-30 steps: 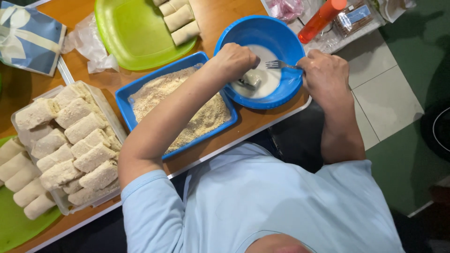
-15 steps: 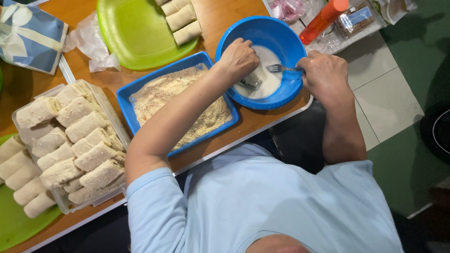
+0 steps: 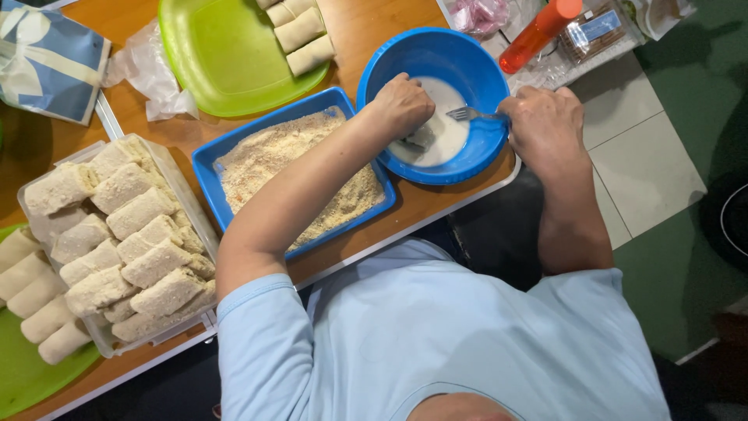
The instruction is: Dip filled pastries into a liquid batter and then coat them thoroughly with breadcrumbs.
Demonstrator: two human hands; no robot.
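My left hand (image 3: 401,104) reaches into the round blue bowl (image 3: 389,58) and is closed on a pale roll (image 3: 421,138) lying in the white batter (image 3: 448,132). My right hand (image 3: 545,125) rests on the bowl's right rim and grips a metal fork (image 3: 466,114) whose tines point into the batter. Just left of the bowl stands a blue rectangular tray (image 3: 204,160) full of breadcrumbs (image 3: 288,160); my left forearm crosses over it.
A green plate (image 3: 218,62) at the back holds plain rolls (image 3: 300,31). A clear container (image 3: 191,226) of breaded rolls stands at left, beside another green plate (image 3: 23,382) with rolls. An orange bottle (image 3: 538,31), plastic bags (image 3: 148,70) and a blue-white packet (image 3: 47,54) lie along the back.
My left hand has shifted slightly inside the bowl with the roll in the batter. My right hand and the fork have hardly moved.
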